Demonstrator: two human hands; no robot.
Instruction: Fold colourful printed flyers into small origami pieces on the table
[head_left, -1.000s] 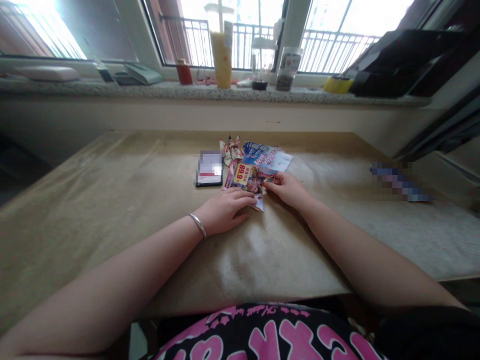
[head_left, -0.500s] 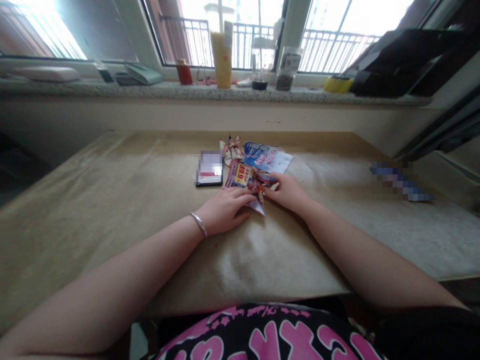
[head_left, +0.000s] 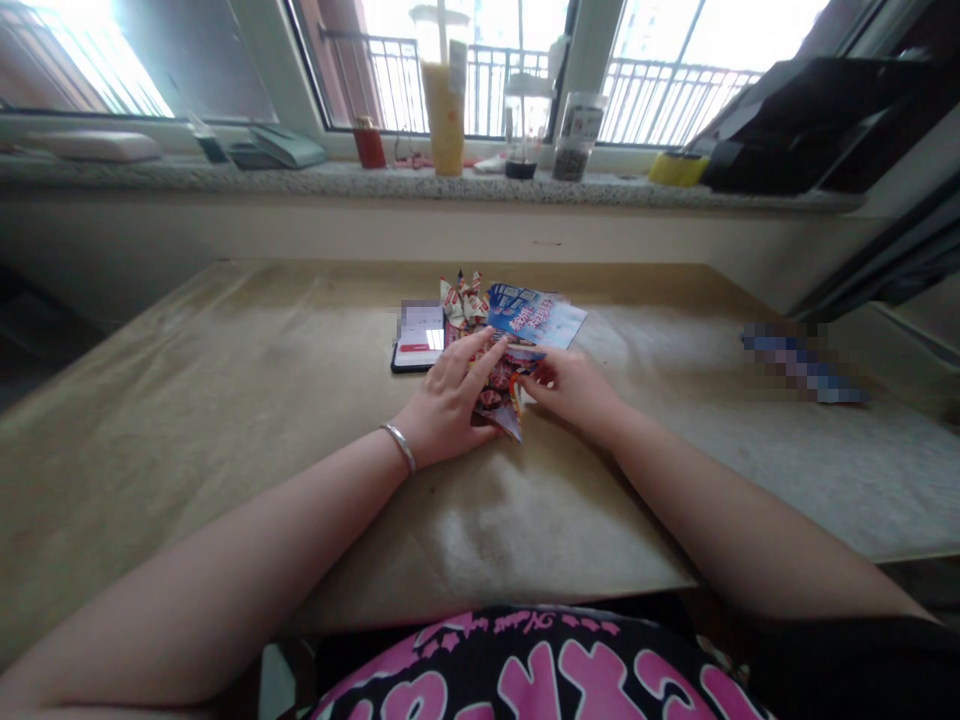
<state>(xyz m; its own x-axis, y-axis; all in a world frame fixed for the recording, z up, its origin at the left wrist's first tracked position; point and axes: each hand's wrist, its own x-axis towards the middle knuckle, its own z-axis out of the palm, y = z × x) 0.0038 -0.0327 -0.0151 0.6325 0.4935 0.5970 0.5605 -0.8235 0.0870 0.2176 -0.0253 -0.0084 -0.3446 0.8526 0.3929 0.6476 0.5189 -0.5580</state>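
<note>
A colourful printed flyer (head_left: 501, 392) lies partly folded at the middle of the table (head_left: 225, 400). My left hand (head_left: 448, 400), with a silver bracelet on the wrist, rests on the flyer with its fingers stretched out flat over it. My right hand (head_left: 574, 385) pinches the flyer's right edge, fingers closed on the paper. A blue leaflet (head_left: 536, 315) lies just behind, touching the flyer. Beside it sits a small folded paper shape (head_left: 461, 298). A phone (head_left: 418, 340) lies to the left of the papers.
A stone windowsill (head_left: 300, 182) runs behind the table, carrying a yellow bottle (head_left: 445, 110), a red jar (head_left: 368, 143), a clear jar (head_left: 576, 135) and a black case (head_left: 795, 120). A blurred blue object (head_left: 802, 365) lies at the table's right side.
My left hand has lifted from the flyer's lower corner and spread its fingers forward over the sheet. The flyer has been folded up narrower, and my right hand has stayed at its right edge.
</note>
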